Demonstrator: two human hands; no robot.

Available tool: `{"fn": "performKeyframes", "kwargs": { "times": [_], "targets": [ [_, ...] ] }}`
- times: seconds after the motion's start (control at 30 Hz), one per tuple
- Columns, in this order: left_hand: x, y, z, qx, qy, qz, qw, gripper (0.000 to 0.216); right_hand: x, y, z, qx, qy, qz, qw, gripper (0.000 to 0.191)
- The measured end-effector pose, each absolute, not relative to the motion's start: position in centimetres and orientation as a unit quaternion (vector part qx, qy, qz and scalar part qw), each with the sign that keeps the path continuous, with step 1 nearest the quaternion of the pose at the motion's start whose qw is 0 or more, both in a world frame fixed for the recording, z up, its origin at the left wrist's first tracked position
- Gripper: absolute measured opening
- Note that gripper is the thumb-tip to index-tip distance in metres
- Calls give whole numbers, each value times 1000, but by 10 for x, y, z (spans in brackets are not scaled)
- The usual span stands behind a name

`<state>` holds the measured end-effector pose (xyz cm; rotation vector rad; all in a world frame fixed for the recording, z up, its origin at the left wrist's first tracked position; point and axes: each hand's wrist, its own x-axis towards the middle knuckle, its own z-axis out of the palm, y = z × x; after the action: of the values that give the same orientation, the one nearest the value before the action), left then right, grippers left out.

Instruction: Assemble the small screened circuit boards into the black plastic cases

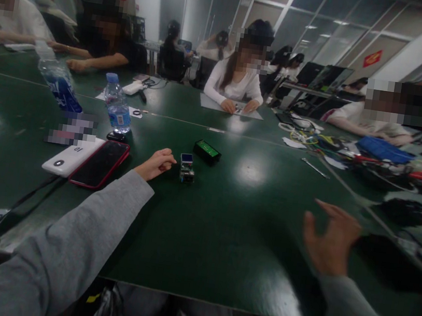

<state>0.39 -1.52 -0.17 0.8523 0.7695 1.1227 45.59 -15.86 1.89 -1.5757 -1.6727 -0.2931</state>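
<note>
My left hand [155,163] rests on the dark green table [224,233], fingers curled together, just left of a small electronic module [186,167] with a tiny blue screen; nothing shows in it. A green circuit board on a black base [207,152] lies a little beyond the module. My right hand [331,240] hovers above the table at the right, fingers spread, holding nothing. Both arms wear grey sleeves.
A phone in a red case [100,163] and a white power bank [72,155] lie left of my left hand, with two water bottles [118,105] [59,79] behind. A metal tool [315,168] and tangled cables and tools [353,149] sit at right. Several people sit around the table.
</note>
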Motion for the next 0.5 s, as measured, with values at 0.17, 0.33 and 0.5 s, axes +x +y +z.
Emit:
{"fn": "performKeyframes", "kwargs": {
  "times": [0.17, 0.33, 0.5],
  "targets": [
    [5, -19, 0, 382, 354, 506, 687, 57, 293, -113, 2, -487, -812, 20, 322, 50],
    [6, -21, -2, 396, 353, 507, 680, 56, 210, -83, -1, -432, -841, 46, 322, 56],
    [9, -20, 0, 390, 358, 501, 684, 57, 208, -69, -4, -408, -839, 104, 343, 40]
  ]
}}
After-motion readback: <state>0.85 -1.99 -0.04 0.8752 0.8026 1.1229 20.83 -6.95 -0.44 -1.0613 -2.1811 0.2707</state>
